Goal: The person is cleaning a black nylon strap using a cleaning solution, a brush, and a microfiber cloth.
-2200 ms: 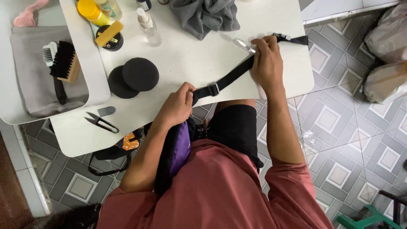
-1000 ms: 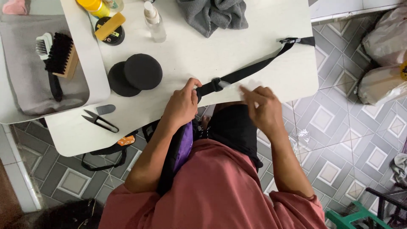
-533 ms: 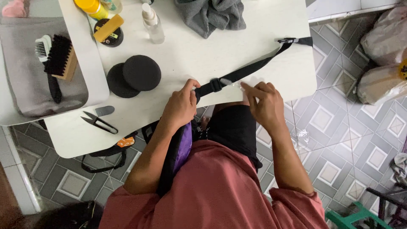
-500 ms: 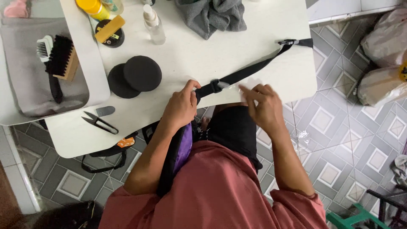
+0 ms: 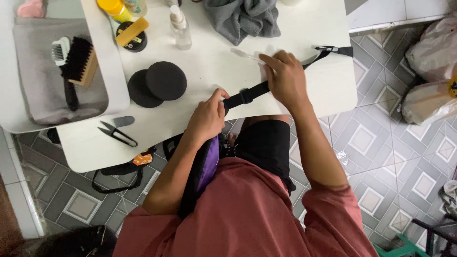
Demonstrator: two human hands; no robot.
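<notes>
A black strap (image 5: 247, 93) with a plastic buckle runs across the white table (image 5: 209, 66) from near its front edge to a clip (image 5: 333, 49) at the far right. My left hand (image 5: 207, 116) pinches the strap's near end at the table edge. My right hand (image 5: 284, 78) lies on the strap further along and holds a thin clear stick (image 5: 247, 55) that points left. A black and purple bag (image 5: 204, 166) rests in my lap under my left forearm.
Two black round sponges (image 5: 159, 83), small thread snips (image 5: 116, 134), a clear spray bottle (image 5: 180, 26), a yellow-lidded tin (image 5: 131, 35) and a grey cloth (image 5: 243, 19) lie on the table. A brush (image 5: 78, 64) sits in a grey tray at left. Tiled floor and plastic bags lie to the right.
My right hand has moved up along the strap from the table edge toward the middle and now holds the clear stick. My left hand stays on the strap's near end.
</notes>
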